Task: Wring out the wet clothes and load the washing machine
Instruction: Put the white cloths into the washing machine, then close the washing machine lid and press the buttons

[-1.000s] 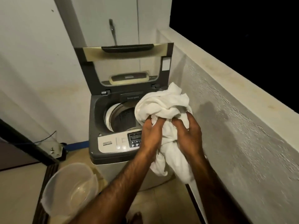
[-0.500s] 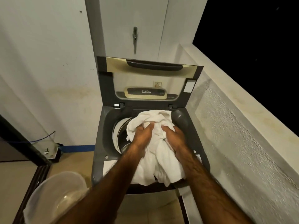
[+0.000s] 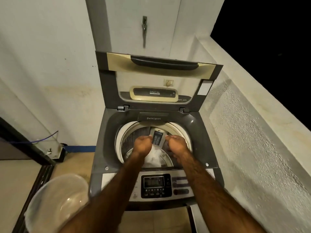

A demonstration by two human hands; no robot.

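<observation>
Over the drum of the grey top-loading washing machine [image 3: 201,130], with its lid [image 3: 161,63] up, your left hand [image 3: 143,144] and right hand [image 3: 178,144] hang apart, fingers loosely curled, gripping nothing. The crumpled white wet cloth [image 3: 152,159] sits down inside the drum between your wrists. A clear plastic tub [image 3: 55,199] is on the floor, lower left.

The washing machine [image 3: 107,132] is dark grey, its lid [image 3: 117,62] banded in cream. The cloth [image 3: 153,158] is white. The basin [image 3: 55,199] is translucent, the floor [image 3: 70,163] tan, the skirting stripe [image 3: 80,148] blue.
</observation>
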